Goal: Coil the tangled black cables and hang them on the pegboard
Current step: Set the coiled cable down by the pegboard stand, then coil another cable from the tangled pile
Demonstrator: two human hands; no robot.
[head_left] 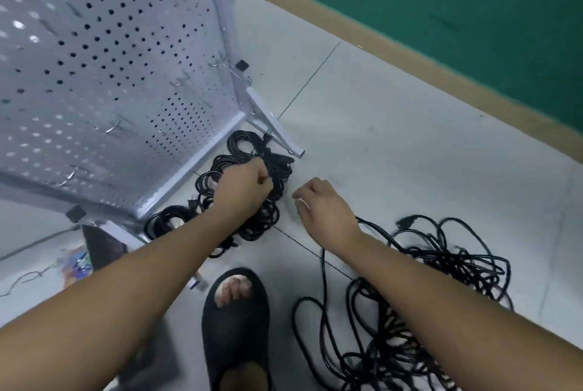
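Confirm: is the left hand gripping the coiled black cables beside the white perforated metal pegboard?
Yes, the left hand has its fingers curled round the coiled black cables.

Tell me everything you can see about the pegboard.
The pegboard is a white perforated panel, metal by its look. Its pale frame stands upright on the tiled floor on splayed feet with black caps. A few bare wire hooks stick out of its face, and no cable hangs there. Coiled black cables lie on the floor against its lower corner.

Perforated painted-metal pegboard, matt black cables, smooth floor tiles
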